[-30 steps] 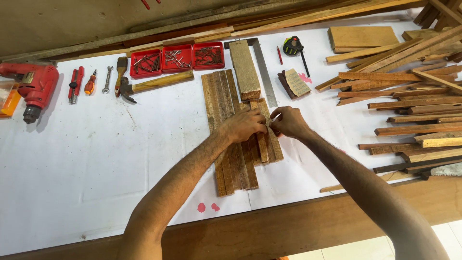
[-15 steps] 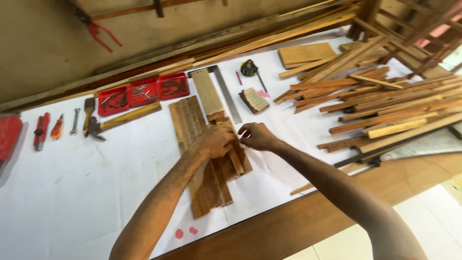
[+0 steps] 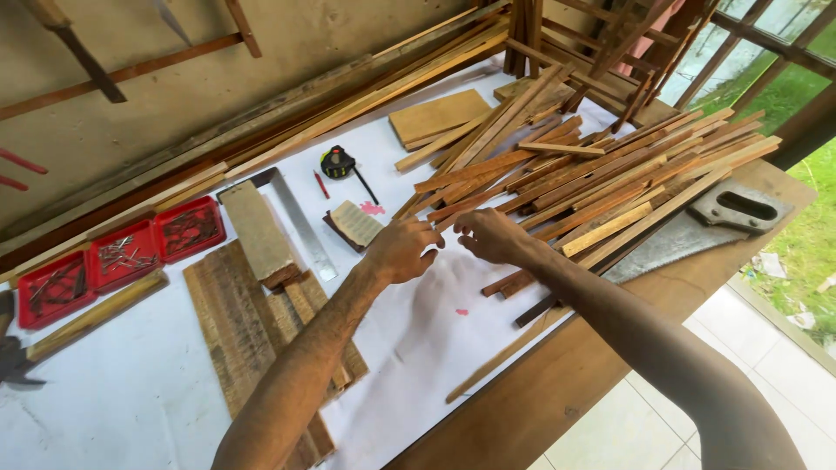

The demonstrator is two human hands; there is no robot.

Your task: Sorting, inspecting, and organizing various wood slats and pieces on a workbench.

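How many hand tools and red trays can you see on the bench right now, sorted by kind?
Red trays: 3
Handsaw: 1
Tape measure: 1
Steel square: 1
Red pencil: 1
Total: 7

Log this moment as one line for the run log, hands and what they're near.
left hand: empty, over white sheet | right hand: empty, at pile of wood strips | near: sanding block, handsaw
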